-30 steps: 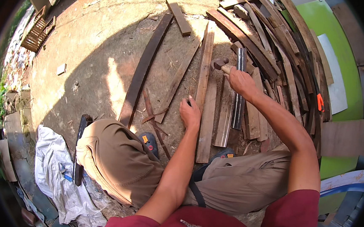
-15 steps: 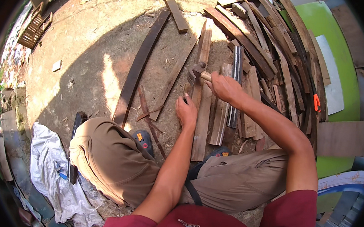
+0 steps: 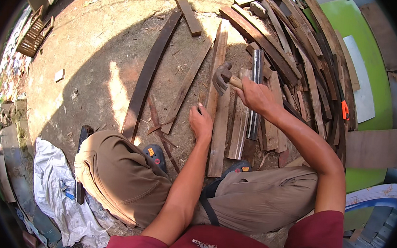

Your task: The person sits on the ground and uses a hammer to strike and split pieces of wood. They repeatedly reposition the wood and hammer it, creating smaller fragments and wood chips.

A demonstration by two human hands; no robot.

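"What does the right hand (image 3: 255,96) hold?"
"A hammer (image 3: 222,76) by its handle, the head over the long plank (image 3: 220,47)."
"And the left hand (image 3: 201,123)?"
"Fingers curled, just left of the plank; whether they grip anything, one cannot tell."
"Beyond?"
"A dark beam (image 3: 152,70) left, piled boards (image 3: 261,42) far right."
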